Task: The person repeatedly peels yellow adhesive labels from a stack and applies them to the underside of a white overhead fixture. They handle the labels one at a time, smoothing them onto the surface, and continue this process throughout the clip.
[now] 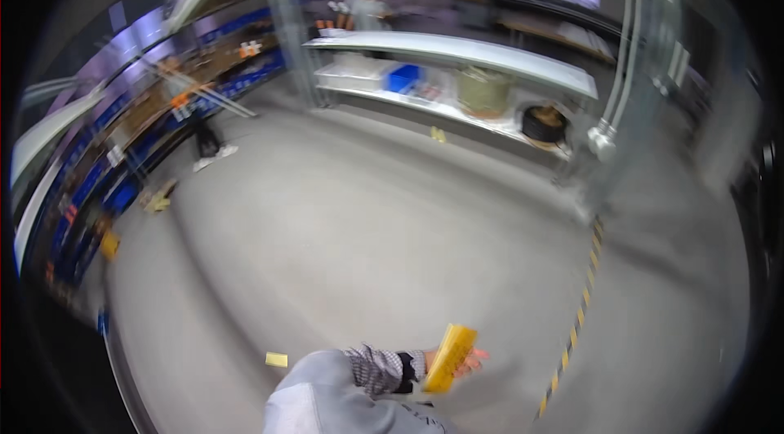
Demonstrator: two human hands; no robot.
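My left arm, in a grey patterned sleeve with a black band at the wrist, comes in from the lower edge and reaches to the right. My left hand [471, 363] holds a flat, yellow oblong packet [451, 359] with dark print. The packet covers most of the palm, and the fingertips show past its right side. It is tilted, its upper end leaning right, above the grey floor. My right hand is not in view.
A yellow piece [277, 360] lies on the floor left of my arm. Ahead, a white shelf rack [449, 50] bears a blue bin [403, 79], a greenish drum [483, 91] and a black round container [544, 124]. Floor tape [581, 316] runs at right. A person [192, 111] stands by the left shelves.
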